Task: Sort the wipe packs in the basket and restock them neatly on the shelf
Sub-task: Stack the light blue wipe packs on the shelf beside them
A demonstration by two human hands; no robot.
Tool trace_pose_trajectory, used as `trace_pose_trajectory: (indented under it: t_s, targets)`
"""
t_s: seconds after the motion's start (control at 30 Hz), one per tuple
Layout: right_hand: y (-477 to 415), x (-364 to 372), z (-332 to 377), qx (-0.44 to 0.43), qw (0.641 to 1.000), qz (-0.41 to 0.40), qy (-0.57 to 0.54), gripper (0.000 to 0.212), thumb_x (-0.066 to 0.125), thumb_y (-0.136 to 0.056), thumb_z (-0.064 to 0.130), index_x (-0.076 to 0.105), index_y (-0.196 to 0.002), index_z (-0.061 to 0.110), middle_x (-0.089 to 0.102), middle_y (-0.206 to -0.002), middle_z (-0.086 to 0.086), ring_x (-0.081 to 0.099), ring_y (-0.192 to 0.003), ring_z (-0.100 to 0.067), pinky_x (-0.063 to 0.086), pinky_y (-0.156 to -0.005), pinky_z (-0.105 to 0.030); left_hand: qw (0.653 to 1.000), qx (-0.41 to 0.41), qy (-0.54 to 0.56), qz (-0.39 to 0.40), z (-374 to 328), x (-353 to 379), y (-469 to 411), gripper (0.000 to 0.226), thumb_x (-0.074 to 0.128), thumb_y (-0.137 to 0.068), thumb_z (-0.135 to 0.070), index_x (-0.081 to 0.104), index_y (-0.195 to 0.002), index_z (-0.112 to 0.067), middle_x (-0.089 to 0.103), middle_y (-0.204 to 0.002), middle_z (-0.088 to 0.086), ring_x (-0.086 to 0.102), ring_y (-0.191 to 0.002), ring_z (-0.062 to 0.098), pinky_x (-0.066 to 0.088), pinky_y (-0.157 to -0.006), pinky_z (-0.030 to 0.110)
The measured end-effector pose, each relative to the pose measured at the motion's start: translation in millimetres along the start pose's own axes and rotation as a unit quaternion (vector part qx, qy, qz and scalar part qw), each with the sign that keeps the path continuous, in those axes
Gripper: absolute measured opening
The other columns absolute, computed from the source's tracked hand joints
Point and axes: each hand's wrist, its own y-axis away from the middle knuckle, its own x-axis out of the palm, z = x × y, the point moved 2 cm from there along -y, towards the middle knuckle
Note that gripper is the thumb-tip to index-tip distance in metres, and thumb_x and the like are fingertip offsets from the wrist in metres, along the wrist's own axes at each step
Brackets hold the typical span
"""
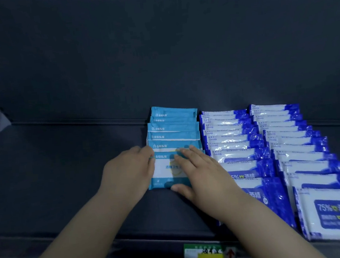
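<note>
The left hand (127, 170) sets straight fingers against the left edge of the front teal-and-white plastic wipe pack (164, 173); the right hand (199, 172) lies flat on top. The pack heads a row on the dark shelf (65, 168).

We take this for a shop, and the fittings say so. A dark shelf (66, 179) with an upright back panel (118, 61) carries many copies of the same packaged goods: one file of teal wipe packs (173, 128) and, just beside it, two files of blue-and-white wipe packs (233, 139). Each file runs from front to back, its packs overlapping like shingles with the printed faces toward us, sorted by kind as stock on display is. Along the shelf's front edge we see a rail (93, 248) holding a printed label (209, 253) (green, white and yellow, its print too blurred to read), placed where a shop's price tag sits.
</note>
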Motion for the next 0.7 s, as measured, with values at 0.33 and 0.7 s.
trace_pose_trajectory:
  t_s: [0.33, 0.7]
  targets:
    - [54, -23, 26, 0.039, 0.994, -0.063, -0.086, 0.061, 0.052, -0.08, 0.048, 0.057, -0.128, 0.011, 0.057, -0.131, -0.008, 0.051, -0.125, -0.028, 0.037, -0.105, -0.039, 0.985, 0.125, -0.044, -0.109, -30, -18, 66, 0.013, 0.067, -0.077, -0.034, 0.064, -0.073, -0.021, 0.056, -0.059, -0.006, 0.056, -0.052, 0.019, 0.031, -0.04, 0.027]
    - [169, -12, 104, 0.166, 0.972, -0.094, -0.139, 0.053, 0.049, -0.084, 0.047, 0.06, -0.123, 0.013, 0.059, -0.126, -0.002, 0.051, -0.12, -0.017, 0.03, -0.105, -0.02, 0.976, 0.211, -0.02, -0.05, -15, -41, 170, 0.033, 0.039, -0.084, -0.037, 0.068, -0.084, -0.021, 0.064, -0.071, -0.003, 0.061, -0.065, 0.023, 0.047, -0.054, 0.034]
